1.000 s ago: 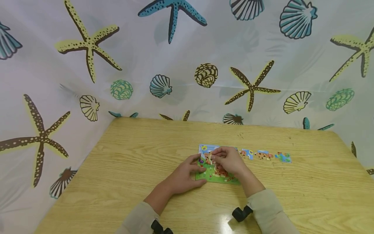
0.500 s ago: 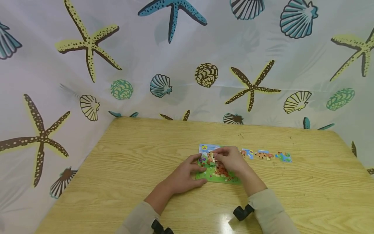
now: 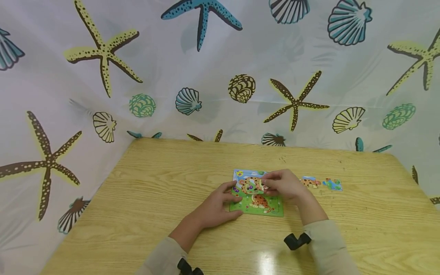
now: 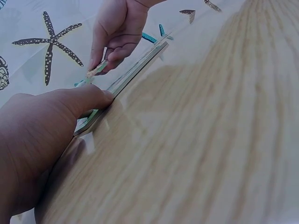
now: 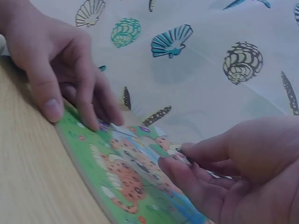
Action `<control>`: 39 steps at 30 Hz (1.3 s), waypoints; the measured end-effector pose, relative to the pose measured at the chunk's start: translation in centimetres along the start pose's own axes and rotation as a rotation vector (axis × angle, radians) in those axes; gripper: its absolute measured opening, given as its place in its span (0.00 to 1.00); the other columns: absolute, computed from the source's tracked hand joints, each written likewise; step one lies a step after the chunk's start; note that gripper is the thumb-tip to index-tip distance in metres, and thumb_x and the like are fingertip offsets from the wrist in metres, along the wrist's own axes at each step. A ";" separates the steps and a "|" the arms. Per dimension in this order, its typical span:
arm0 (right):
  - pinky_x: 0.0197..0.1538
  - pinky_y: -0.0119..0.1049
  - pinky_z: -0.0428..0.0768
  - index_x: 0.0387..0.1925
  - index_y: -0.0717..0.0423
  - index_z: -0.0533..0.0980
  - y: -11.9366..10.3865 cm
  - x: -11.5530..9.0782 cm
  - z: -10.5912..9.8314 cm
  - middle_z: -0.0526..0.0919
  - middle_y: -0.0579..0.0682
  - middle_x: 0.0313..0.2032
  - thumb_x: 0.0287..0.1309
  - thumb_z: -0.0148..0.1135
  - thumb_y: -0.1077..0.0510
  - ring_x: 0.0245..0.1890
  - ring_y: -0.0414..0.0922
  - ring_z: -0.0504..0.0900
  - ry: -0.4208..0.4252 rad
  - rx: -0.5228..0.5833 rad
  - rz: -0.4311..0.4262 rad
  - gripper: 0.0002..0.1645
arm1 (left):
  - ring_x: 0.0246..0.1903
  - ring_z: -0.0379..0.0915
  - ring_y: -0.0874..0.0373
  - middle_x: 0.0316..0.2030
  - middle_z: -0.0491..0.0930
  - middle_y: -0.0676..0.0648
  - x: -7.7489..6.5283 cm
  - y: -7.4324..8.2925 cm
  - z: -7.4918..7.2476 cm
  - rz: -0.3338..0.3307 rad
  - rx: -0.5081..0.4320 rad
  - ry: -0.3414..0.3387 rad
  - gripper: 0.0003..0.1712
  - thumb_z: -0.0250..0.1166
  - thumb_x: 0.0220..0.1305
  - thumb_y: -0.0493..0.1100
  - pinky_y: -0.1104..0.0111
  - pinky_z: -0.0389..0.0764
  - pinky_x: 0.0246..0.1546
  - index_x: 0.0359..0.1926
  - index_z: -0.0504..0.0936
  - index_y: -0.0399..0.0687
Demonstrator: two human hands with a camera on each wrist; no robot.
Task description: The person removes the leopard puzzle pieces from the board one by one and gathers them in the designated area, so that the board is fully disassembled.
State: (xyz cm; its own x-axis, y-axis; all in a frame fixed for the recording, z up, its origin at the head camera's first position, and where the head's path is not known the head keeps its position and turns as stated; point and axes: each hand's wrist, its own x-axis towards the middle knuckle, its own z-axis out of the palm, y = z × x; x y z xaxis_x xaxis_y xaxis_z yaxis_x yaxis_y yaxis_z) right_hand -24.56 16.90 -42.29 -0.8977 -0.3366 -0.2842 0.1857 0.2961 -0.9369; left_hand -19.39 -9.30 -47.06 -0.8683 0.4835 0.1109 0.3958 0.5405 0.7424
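A flat picture puzzle board (image 3: pixel 245 208) lies on the table, printed with green grass, blue sky and orange spotted cubs. At its left side is my left hand (image 3: pixel 218 206), fingers spread and fairly straight. Its thumb touches the board's edge in the left wrist view, and its fingertips rest on the green part in the right wrist view. Just above the board's upper half, my right hand (image 3: pixel 283 185) pinches a puzzle piece (image 3: pixel 256 186) between thumb and fingers. That piece (image 5: pixel 175 150) is partly hidden by the fingertips in the right wrist view, and tilted.
To the right of the board, a spotted orange puzzle piece (image 3: pixel 309 182) and a blue-green piece (image 3: pixel 333 185) lie in a row on the wooden table (image 3: pixel 165 183). A curtain (image 3: pixel 220 68) with starfish and shells hangs behind and beside the table.
My right hand has moved to the right with the piece and now covers the spot where the nearest loose piece lay. More of the board's lower right shows. My left hand has stayed put.
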 end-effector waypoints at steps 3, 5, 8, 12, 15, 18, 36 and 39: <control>0.46 0.34 0.87 0.60 0.74 0.72 0.1 -0.3 -1.0 0.82 0.53 0.41 0.70 0.56 0.65 0.36 0.40 0.85 -0.022 0.036 0.009 0.21 | 0.70 0.64 0.45 0.76 0.57 0.45 0.0 0.0 0.0 0.002 -0.003 -0.003 0.27 0.72 0.61 0.53 0.51 0.69 0.69 0.57 0.84 0.44; 0.49 0.35 0.86 0.61 0.75 0.71 0.2 -0.4 -1.6 0.82 0.55 0.44 0.70 0.56 0.66 0.38 0.40 0.86 -0.034 0.052 0.007 0.22 | 0.70 0.64 0.45 0.76 0.57 0.45 -0.1 0.0 0.0 0.003 -0.002 -0.004 0.27 0.72 0.61 0.53 0.51 0.70 0.68 0.57 0.84 0.44; 0.51 0.36 0.86 0.62 0.75 0.70 0.4 -0.7 -2.6 0.83 0.57 0.48 0.69 0.57 0.66 0.40 0.40 0.86 -0.039 0.048 -0.005 0.24 | 0.69 0.65 0.46 0.76 0.56 0.46 -0.1 0.0 0.0 0.006 0.004 -0.004 0.27 0.72 0.61 0.53 0.52 0.71 0.68 0.57 0.84 0.44; 0.50 0.36 0.86 0.62 0.74 0.70 0.7 -1.0 -3.9 0.84 0.56 0.48 0.68 0.59 0.65 0.40 0.40 0.87 -0.021 0.029 -0.017 0.25 | 0.69 0.65 0.45 0.76 0.57 0.45 0.0 0.1 0.0 0.013 0.009 0.000 0.27 0.72 0.61 0.52 0.52 0.70 0.68 0.57 0.84 0.43; 0.51 0.37 0.86 0.62 0.74 0.70 1.0 -1.2 -4.7 0.85 0.54 0.46 0.68 0.60 0.65 0.40 0.39 0.87 -0.003 0.018 -0.018 0.25 | 0.69 0.65 0.45 0.76 0.57 0.45 0.0 0.1 0.0 0.017 0.008 0.001 0.27 0.72 0.61 0.52 0.52 0.70 0.68 0.57 0.84 0.43; 0.51 0.38 0.86 0.62 0.73 0.71 1.2 -1.5 -5.6 0.85 0.53 0.45 0.67 0.60 0.64 0.40 0.40 0.87 0.013 -0.009 -0.018 0.25 | 0.69 0.65 0.44 0.76 0.57 0.44 0.0 0.2 0.0 0.019 0.008 0.001 0.26 0.72 0.61 0.51 0.52 0.70 0.69 0.57 0.84 0.43; 0.45 0.36 0.87 0.55 0.74 0.74 2.1 -3.0 -8.4 0.85 0.52 0.39 0.64 0.64 0.64 0.37 0.42 0.87 0.057 -0.112 0.073 0.21 | 0.73 0.58 0.43 0.75 0.59 0.45 0.0 0.0 0.2 0.016 0.019 0.016 0.26 0.72 0.61 0.51 0.50 0.67 0.70 0.57 0.84 0.44; 0.43 0.36 0.88 0.53 0.75 0.74 2.1 -3.0 -8.3 0.84 0.53 0.37 0.64 0.64 0.66 0.35 0.42 0.87 0.051 -0.124 0.086 0.20 | 0.73 0.58 0.43 0.75 0.59 0.45 0.0 0.0 0.2 0.014 0.017 0.013 0.25 0.73 0.61 0.51 0.50 0.67 0.70 0.56 0.85 0.45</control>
State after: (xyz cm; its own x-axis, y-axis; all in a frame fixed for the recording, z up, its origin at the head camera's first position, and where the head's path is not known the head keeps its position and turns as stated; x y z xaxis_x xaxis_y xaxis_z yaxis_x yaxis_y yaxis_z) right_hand -24.79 25.99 -41.74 -0.9003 -0.2605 -0.3487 0.2146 0.4314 -0.8763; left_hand -19.32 -9.13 -47.23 -0.8665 0.4821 0.1292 0.4123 0.5454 0.7298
